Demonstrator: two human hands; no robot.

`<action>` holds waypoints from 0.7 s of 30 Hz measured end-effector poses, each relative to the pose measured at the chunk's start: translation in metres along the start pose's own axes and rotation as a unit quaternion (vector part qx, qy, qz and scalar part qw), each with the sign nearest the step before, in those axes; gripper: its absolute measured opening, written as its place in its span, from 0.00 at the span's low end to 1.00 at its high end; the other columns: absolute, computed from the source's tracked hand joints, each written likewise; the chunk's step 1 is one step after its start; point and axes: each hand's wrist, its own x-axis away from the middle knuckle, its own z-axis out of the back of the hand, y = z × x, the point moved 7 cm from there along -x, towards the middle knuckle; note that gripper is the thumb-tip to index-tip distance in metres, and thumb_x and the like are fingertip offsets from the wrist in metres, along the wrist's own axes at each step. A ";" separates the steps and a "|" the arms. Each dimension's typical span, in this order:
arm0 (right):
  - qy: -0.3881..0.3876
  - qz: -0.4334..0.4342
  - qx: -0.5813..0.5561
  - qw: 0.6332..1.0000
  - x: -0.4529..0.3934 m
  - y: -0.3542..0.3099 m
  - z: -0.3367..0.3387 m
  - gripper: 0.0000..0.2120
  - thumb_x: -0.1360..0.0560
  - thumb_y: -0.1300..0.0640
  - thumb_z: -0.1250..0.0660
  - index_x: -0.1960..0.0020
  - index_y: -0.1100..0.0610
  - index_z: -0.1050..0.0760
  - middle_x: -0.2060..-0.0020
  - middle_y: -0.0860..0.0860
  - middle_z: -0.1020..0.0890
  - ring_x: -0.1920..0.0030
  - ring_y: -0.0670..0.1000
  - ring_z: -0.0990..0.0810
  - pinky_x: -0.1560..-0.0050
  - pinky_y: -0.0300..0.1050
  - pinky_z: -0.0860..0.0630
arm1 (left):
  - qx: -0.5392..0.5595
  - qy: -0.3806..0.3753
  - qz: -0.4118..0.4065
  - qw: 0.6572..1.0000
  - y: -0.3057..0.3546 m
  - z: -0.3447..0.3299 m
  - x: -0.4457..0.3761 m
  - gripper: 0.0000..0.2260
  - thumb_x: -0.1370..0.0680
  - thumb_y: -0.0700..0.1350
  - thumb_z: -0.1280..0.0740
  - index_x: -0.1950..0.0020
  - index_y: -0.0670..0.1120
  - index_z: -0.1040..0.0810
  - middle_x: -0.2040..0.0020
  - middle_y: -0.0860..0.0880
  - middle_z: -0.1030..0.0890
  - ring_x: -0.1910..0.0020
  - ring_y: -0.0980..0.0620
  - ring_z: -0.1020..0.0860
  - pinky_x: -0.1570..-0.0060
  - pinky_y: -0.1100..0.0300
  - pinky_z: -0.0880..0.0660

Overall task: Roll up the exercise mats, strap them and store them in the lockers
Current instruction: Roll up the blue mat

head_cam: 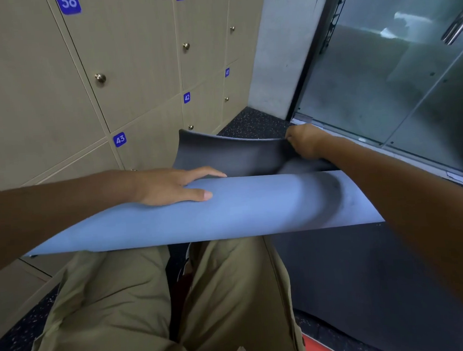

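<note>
Exercise mat partly rolled, held before the lockers.

The mat [240, 204] is blue outside and dark grey inside, curved across the lap. Left hand [171, 185] rests flat on the blue surface, fingers straight. Right hand [304, 141] grips the raised dark edge; motion blur there obscures the finger detail. Beige numbered lockers [137, 72] stand behind.

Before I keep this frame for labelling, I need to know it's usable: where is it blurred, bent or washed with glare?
Head view: the right hand and the dark mat flap it pinches are motion-smeared; the left hand resting on the blue mat is sharper; locker lines lean and curve from the wide lens; the glass door shows hazy reflections.
</note>
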 end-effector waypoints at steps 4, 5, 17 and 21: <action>0.003 0.013 -0.003 1.000 0.005 -0.001 0.004 0.10 0.17 0.62 0.43 0.41 0.61 0.24 0.43 0.61 0.19 0.45 0.63 0.21 0.44 0.54 0.24 | -0.009 0.054 -0.008 0.998 -0.009 0.009 -0.010 0.18 0.19 0.65 0.40 0.29 0.74 0.36 0.34 0.57 0.32 0.32 0.59 0.32 0.29 0.56 0.38; 0.002 0.014 -0.006 1.000 0.007 0.000 0.003 0.11 0.16 0.62 0.43 0.40 0.60 0.24 0.42 0.61 0.19 0.44 0.63 0.22 0.43 0.54 0.25 | -0.017 0.082 -0.015 0.996 -0.012 0.012 -0.011 0.18 0.21 0.65 0.41 0.31 0.73 0.34 0.37 0.56 0.33 0.33 0.58 0.33 0.30 0.55 0.38; 0.000 0.033 -0.031 0.999 0.032 0.012 0.010 0.13 0.15 0.58 0.45 0.37 0.58 0.25 0.38 0.59 0.21 0.40 0.60 0.23 0.46 0.46 0.32 | -0.284 0.310 -0.034 0.907 0.003 -0.006 0.011 0.51 0.35 0.84 0.48 0.25 0.51 0.26 0.40 0.55 0.23 0.44 0.50 0.23 0.48 0.55 0.26; 0.002 0.044 -0.041 0.998 0.040 0.012 0.015 0.11 0.15 0.58 0.44 0.38 0.56 0.25 0.41 0.57 0.20 0.47 0.56 0.25 0.47 0.46 0.31 | -0.249 0.233 0.016 0.940 -0.010 -0.001 0.001 0.54 0.38 0.84 0.50 0.19 0.53 0.36 0.34 0.57 0.27 0.37 0.52 0.27 0.44 0.60 0.33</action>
